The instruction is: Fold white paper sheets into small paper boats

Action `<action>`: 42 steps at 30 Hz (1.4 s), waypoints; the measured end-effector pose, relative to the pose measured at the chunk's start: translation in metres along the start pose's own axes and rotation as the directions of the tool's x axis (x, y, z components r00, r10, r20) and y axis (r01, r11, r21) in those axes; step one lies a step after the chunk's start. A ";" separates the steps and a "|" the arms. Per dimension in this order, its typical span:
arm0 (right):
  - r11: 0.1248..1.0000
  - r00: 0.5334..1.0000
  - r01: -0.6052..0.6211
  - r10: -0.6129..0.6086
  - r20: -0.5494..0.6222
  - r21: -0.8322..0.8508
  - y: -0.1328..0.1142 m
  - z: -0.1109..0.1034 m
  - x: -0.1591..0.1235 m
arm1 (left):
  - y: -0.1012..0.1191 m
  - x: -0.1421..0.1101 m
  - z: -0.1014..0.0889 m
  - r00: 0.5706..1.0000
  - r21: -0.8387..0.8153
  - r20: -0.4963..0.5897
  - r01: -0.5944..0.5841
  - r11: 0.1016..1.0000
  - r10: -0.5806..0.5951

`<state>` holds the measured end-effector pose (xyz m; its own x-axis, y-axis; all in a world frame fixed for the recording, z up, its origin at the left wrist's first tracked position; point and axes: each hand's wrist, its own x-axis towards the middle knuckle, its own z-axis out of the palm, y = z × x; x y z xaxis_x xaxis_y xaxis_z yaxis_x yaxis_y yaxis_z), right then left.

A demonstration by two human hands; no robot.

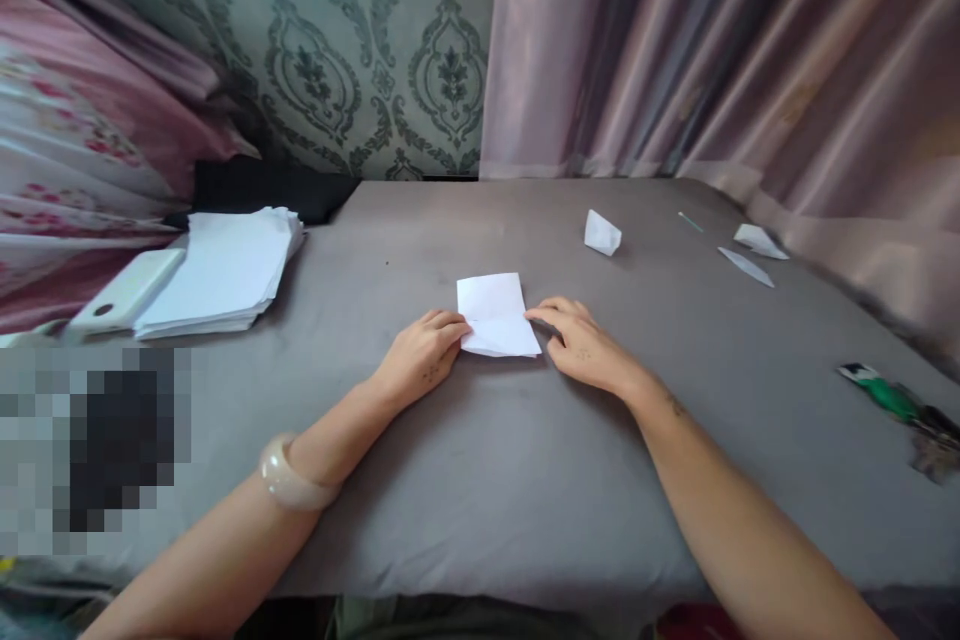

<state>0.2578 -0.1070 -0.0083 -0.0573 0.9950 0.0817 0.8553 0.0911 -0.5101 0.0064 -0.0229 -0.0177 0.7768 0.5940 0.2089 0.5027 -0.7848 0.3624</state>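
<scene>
A small folded white sheet of paper lies on the grey cloth-covered table in front of me. My left hand presses its fingertips on the sheet's left edge, fingers bent together. My right hand rests at the sheet's right edge, with fingers stretched toward the fold. A pale bangle circles my left wrist.
A stack of white paper lies at the left with a white phone beside it. A folded paper piece and two more paper bits sit further back right. A green-handled object lies at the right edge. Curtains hang behind.
</scene>
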 end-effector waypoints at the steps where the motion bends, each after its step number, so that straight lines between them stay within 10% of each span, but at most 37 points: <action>1: 1.000 0.999 0.027 -0.027 0.040 -0.011 0.001 -0.001 -0.001 | 0.001 0.000 0.000 1.000 -0.018 -0.006 0.020 1.000 -0.020; 19: 0.962 0.939 -0.266 0.245 -0.239 -0.058 -0.008 0.026 0.035 | -0.003 0.028 0.012 0.864 -0.190 -0.124 0.462 0.866 -0.488; 26: 0.957 0.935 -0.247 0.195 -0.295 -0.152 -0.012 0.031 0.033 | -0.003 0.026 0.012 0.928 0.024 -0.191 0.330 0.944 -0.320; 32: 0.941 0.950 0.268 -0.294 -0.105 -0.207 -0.014 0.035 0.033 | -0.006 0.030 0.012 0.989 0.137 0.094 -0.130 0.982 0.118; 42: 0.981 0.989 0.021 -0.049 -0.141 -0.193 -0.023 0.031 0.023 | -0.005 0.017 0.005 0.964 0.009 -0.041 0.264 0.964 -0.264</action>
<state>0.2205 -0.0849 -0.0209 -0.0257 0.9736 0.2268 0.9372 0.1024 -0.3334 0.0186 -0.0096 -0.0207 0.6008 0.7866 0.1427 0.6934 -0.6016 0.3966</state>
